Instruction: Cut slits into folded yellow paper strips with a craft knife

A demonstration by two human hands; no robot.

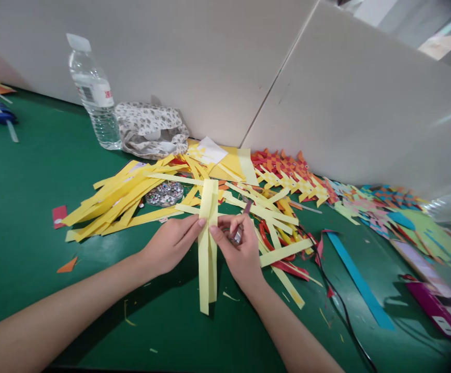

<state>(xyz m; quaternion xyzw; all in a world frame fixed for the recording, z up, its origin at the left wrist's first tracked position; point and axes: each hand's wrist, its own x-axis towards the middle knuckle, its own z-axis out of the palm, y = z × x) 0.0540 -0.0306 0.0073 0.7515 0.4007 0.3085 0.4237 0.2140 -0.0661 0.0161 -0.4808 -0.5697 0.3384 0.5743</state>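
Observation:
Two long pale yellow paper strips (207,259) lie side by side, pointing away from me on the green table (34,186). My left hand (171,243) pinches them from the left near their middle. My right hand (239,248) pinches them from the right and also has its fingers curled around a small metal tool (241,230). A heap of yellow strips (124,199) lies just beyond my hands.
A water bottle (93,93) and a patterned cloth pouch (150,129) stand by the white wall. A dish of googly eyes (165,193), red scissors (278,254), woven paper pieces (291,176), a blue strip (360,282), a black cable (338,305) and a purple box (435,311) lie to the right.

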